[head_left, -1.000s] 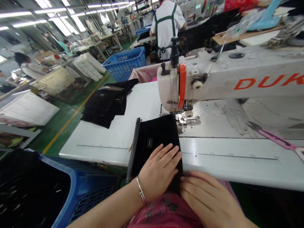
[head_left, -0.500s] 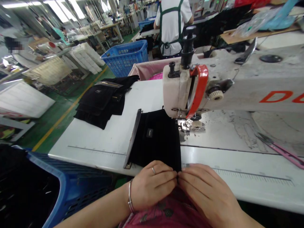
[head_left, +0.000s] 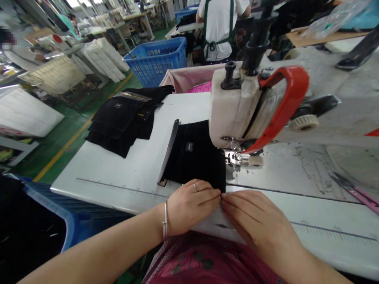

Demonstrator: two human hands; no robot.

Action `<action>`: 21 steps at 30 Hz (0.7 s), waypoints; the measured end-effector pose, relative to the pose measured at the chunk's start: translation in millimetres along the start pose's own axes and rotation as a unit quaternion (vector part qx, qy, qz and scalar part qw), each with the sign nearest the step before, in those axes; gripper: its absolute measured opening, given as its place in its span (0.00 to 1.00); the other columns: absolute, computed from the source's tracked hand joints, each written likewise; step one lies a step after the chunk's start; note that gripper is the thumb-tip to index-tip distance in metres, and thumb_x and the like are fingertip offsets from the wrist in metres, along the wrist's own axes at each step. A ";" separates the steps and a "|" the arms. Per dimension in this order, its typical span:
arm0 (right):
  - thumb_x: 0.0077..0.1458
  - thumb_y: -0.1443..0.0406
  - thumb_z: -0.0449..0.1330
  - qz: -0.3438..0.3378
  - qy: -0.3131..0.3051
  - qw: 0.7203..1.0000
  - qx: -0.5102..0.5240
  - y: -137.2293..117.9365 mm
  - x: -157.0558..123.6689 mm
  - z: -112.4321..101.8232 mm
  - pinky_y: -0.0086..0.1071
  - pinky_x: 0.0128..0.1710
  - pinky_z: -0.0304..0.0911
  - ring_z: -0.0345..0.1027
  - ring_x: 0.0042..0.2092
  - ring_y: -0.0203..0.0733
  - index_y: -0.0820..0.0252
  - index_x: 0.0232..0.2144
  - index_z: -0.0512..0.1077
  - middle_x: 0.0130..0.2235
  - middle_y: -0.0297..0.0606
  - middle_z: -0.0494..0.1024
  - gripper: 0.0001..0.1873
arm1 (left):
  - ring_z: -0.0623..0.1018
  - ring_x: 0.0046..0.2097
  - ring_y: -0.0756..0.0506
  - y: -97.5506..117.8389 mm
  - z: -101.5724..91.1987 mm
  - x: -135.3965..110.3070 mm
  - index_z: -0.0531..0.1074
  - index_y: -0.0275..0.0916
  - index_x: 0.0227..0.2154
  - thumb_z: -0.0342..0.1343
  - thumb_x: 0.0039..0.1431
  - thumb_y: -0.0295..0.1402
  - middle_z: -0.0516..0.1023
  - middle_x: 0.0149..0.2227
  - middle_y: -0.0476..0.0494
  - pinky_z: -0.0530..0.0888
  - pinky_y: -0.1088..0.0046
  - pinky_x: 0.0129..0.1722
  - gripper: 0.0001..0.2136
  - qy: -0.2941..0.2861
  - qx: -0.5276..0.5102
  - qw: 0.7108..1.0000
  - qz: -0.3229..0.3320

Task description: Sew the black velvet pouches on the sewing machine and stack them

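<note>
Black panel (head_left: 201,157) slid farther onto the table (head_left: 133,169) — left hand (head_left: 188,205) and right hand (head_left: 263,221) followed, fingers narrow, pinching its near corner; right edge at sewing machine's (head_left: 226,114) presser foot (head_left: 235,158).

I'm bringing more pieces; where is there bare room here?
Bare: white tabletop between the black stack and the black fabric, and machine bed between presser foot and scissors. Crowded: the fabric's near end, held by left hand and right hand.
</note>
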State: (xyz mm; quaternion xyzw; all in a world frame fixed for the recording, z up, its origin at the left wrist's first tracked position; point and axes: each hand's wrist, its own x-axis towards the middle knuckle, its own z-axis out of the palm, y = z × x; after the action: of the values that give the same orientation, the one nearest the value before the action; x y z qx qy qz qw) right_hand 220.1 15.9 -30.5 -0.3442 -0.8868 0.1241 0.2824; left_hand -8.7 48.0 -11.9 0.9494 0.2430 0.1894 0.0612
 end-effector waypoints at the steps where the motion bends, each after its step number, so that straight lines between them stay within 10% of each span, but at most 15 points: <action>1: 0.62 0.71 0.55 0.002 -0.009 1.000 -0.001 2.6 1.5 0.0 0.42 0.55 0.63 0.67 0.52 0.41 0.60 0.50 0.72 0.50 0.36 0.76 0.15 | 0.76 0.48 0.45 -3.8 0.3 2.2 0.72 0.33 0.46 0.49 0.67 0.27 0.78 0.47 0.41 0.76 0.67 0.47 0.10 0.000 0.004 1.000 0.002; 21: 0.61 0.65 0.57 0.005 -0.014 0.992 -0.125 46.9 38.3 1.0 0.46 0.50 0.68 0.70 0.50 0.49 0.63 0.50 0.71 0.54 0.41 0.74 0.16 | 0.76 0.49 0.47 -72.8 16.5 39.0 0.75 0.34 0.44 0.49 0.64 0.24 0.79 0.47 0.43 0.73 0.69 0.54 0.11 0.042 -0.013 0.999 -0.022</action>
State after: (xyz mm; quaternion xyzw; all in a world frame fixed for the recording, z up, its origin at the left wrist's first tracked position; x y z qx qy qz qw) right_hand 221.8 76.3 -34.9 -0.3796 -0.8973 0.0185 0.2243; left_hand -2.6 130.2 -29.4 0.9340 0.2640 0.2311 0.0670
